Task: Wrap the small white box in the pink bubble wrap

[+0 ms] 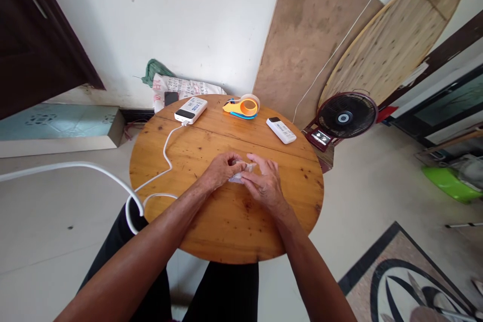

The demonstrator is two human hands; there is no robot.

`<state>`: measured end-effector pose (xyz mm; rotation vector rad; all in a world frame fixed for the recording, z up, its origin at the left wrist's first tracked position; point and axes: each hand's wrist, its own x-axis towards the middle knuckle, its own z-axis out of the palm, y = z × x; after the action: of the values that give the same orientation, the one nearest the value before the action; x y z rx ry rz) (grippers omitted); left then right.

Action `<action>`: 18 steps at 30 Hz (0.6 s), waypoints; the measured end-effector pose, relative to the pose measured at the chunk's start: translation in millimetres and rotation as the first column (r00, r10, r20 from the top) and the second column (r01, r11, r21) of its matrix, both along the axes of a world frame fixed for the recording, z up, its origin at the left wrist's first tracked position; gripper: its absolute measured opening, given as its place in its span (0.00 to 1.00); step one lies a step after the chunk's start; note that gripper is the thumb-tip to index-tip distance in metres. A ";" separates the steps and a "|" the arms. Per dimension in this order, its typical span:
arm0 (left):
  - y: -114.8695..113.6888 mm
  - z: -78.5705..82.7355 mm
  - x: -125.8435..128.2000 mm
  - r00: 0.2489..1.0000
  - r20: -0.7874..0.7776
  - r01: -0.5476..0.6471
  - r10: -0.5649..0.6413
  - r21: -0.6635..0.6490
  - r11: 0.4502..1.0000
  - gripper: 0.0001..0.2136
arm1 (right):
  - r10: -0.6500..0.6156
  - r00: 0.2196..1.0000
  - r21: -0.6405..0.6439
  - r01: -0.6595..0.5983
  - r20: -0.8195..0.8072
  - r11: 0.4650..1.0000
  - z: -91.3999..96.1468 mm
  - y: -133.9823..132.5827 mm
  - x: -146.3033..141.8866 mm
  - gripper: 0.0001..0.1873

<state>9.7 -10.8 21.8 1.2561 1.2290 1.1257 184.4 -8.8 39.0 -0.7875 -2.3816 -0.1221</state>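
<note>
Both my hands meet over the middle of a round wooden table. My left hand has its fingers curled and pinched on a small, pale, crumpled piece of paper or wrapper. My right hand lies partly flat, its fingertips pressing the same small piece against the tabletop. Most of the piece is hidden under the fingers, so I cannot make out exactly what it is.
At the table's far side lie a white power bank with a white cable, an orange tape dispenser and a white remote. A small fan, a round wooden board and a sack stand behind.
</note>
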 end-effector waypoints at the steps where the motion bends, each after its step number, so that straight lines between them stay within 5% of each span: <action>1: 0.0 -0.4 0.1 1.000 0.000 0.003 -0.003 -0.002 1.000 0.16 | 0.002 1.000 -0.023 -0.003 -0.017 1.000 1.1 0.2 1.0 0.05; 6: -2.0 1.8 -1.8 0.997 -0.071 0.023 -0.025 -0.026 0.999 0.17 | -0.036 0.997 -0.112 0.029 -0.065 0.993 6.1 1.5 5.2 0.06; 18: -5.1 10.6 -4.8 0.990 -0.116 0.082 -0.075 0.051 0.995 0.18 | 0.013 1.000 -0.052 -0.014 -0.013 0.999 -1.0 4.9 3.8 0.06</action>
<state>4.9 -15.9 32.3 1.4153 1.2289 1.0490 188.2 -3.9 37.9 -0.7938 -2.3864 -0.0499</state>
